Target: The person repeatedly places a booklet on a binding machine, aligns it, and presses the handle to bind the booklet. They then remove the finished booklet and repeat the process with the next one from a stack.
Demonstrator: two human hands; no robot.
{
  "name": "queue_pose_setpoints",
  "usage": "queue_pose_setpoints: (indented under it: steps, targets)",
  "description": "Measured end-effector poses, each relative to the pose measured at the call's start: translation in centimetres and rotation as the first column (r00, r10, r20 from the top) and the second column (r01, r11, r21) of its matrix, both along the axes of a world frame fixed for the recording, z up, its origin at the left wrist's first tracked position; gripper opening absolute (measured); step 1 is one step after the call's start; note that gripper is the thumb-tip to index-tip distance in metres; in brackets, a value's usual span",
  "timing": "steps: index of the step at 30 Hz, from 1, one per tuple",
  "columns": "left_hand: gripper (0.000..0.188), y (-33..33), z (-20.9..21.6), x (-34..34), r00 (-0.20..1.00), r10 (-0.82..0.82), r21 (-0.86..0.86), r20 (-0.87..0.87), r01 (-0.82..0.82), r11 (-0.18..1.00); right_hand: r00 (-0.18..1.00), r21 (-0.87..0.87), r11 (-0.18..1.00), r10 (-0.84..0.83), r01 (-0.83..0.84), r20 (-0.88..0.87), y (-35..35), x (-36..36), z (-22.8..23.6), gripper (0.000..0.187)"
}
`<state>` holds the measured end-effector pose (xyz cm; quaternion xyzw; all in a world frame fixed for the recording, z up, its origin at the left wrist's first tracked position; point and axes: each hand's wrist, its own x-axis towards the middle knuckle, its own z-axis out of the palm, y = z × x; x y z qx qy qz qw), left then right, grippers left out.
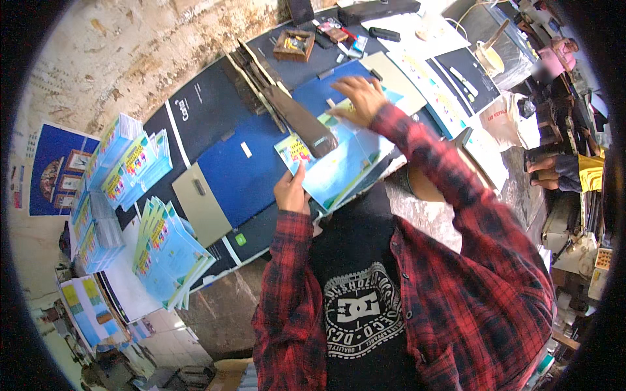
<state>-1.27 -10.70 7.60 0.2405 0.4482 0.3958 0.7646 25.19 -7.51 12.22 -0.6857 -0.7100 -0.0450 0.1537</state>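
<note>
A light-blue printed booklet (355, 163) lies opened out on the table in front of me. My left hand (291, 192) pinches its near-left edge, thumb on top. Over the far right part of the same booklet is my right hand (360, 99), fingers stretched out and apart; whether they touch the paper I cannot tell. Between the hands, the dark arm of what looks like a long-reach stapler (297, 117) reaches across the booklet's left part, covering some of it.
Stacks of similar booklets (134, 173) and a fanned pile (166, 251) stand at the table's left end. A small wooden box (293, 45) sits at the back beside small packets. On the right are printed sheets (424, 81) and a white bag (505, 120). Another person's legs (554, 171) show far right.
</note>
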Motion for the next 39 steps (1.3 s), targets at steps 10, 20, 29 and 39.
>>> queue_pose_setpoints:
  steps: [10, 20, 29, 39]
  targets:
    - [0.022, 2.0, -0.8, -1.1, 0.988, 0.112, 0.202, -0.108, -0.088, 0.975, 0.989, 0.075, 0.99, -0.115, 0.122, -0.091, -4.7, -1.9, -5.6, 0.062]
    - [0.042, 6.1, 0.1, -4.5, 0.949, -0.083, -0.04, -0.304, 0.075, 0.996, 0.984, 0.006, 0.984, -0.177, 0.177, -0.039, -0.7, -3.6, -6.0, 0.058]
    - [0.029, 7.3, -1.3, -0.7, 0.969, 0.138, 0.113, -0.204, -0.117, 0.987, 0.999, -0.028, 0.999, 0.043, -0.042, 0.015, -0.4, 0.4, -5.8, 0.087]
    - [0.024, 9.4, -1.9, -0.4, 0.98, 0.08, 0.207, -0.183, -0.041, 0.978, 1.0, -0.004, 1.0, -0.002, 0.002, 0.018, 0.8, 0.4, -5.9, 0.091]
